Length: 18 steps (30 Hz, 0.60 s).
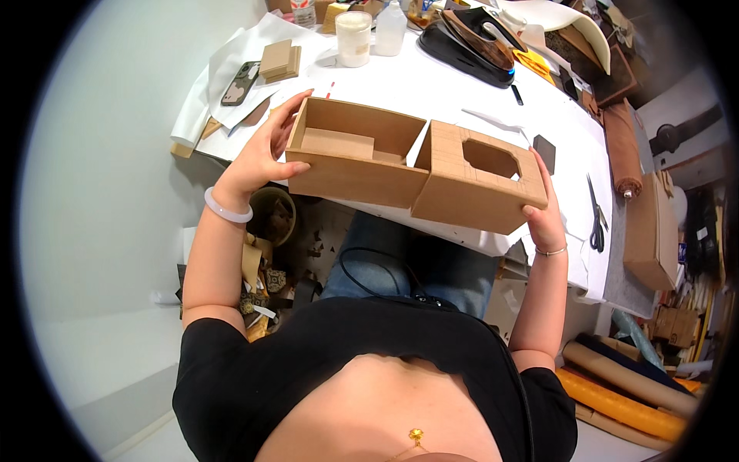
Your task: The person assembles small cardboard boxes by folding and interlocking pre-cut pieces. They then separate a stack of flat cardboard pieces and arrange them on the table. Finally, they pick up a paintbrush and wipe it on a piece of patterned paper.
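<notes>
Above the table's near edge I hold a two-part brown cardboard box. My left hand [260, 156] grips the left end of its open-topped tray [350, 179], thumb on the near wall and fingers round the far corner. A low cardboard piece stands inside that tray. The tray's right end sits in or against a cardboard sleeve [469, 202], which has an eight-sided cutout in its top; how far in it reaches is hidden. My right hand [545, 221] closes on the sleeve's right end, thumb at the near corner and fingers along the far side.
On the white-covered table [385, 88] lie a phone [241, 83], stacked board pieces [279, 60], a white tub [353, 40], a clear bottle [390, 31], an iron on its black base [466, 50] and scissors [596, 219]. A waste bin [275, 215] stands below left.
</notes>
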Each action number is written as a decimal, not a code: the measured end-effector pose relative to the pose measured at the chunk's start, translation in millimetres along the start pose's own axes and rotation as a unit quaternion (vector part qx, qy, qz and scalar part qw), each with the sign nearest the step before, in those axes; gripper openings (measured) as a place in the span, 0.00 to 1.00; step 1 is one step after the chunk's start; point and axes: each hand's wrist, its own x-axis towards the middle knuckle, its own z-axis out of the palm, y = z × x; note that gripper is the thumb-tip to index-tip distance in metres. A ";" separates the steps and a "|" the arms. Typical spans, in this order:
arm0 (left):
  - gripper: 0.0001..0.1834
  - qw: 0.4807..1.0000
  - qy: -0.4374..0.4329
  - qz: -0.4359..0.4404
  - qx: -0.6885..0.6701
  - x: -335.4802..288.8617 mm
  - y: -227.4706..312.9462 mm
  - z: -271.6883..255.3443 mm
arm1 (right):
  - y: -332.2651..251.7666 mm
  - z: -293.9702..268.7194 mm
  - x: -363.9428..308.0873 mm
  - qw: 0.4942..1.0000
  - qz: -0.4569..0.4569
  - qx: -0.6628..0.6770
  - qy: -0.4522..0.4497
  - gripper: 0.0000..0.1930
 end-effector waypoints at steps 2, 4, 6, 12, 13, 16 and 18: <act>0.62 1.000 -0.008 -0.005 -0.002 1.4 0.1 -0.4 | 1.2 -0.9 0.8 1.000 0.009 0.022 -0.010 0.68; 0.64 1.000 -0.004 -0.014 0.003 1.2 1.0 3.0 | 3.3 -1.4 1.2 0.999 0.020 0.042 -0.016 0.69; 0.69 0.999 0.014 -0.027 0.017 1.0 2.8 9.7 | 5.3 0.1 2.5 0.998 0.032 0.058 -0.020 0.69; 0.68 1.000 0.018 -0.012 0.018 2.3 -2.5 12.9 | 15.9 -0.6 7.0 0.996 0.021 0.078 -0.027 0.68; 0.68 1.000 0.018 -0.012 0.013 2.4 -4.3 13.4 | 18.3 -1.4 7.8 0.996 0.023 0.082 -0.027 0.67; 0.66 1.000 0.016 -0.016 0.003 4.7 -8.1 17.8 | 27.3 -7.6 10.1 0.995 0.028 0.092 -0.027 0.65; 0.66 1.000 0.016 -0.017 -0.010 11.2 -20.1 19.6 | 31.3 -13.7 13.3 0.995 0.028 0.095 -0.027 0.65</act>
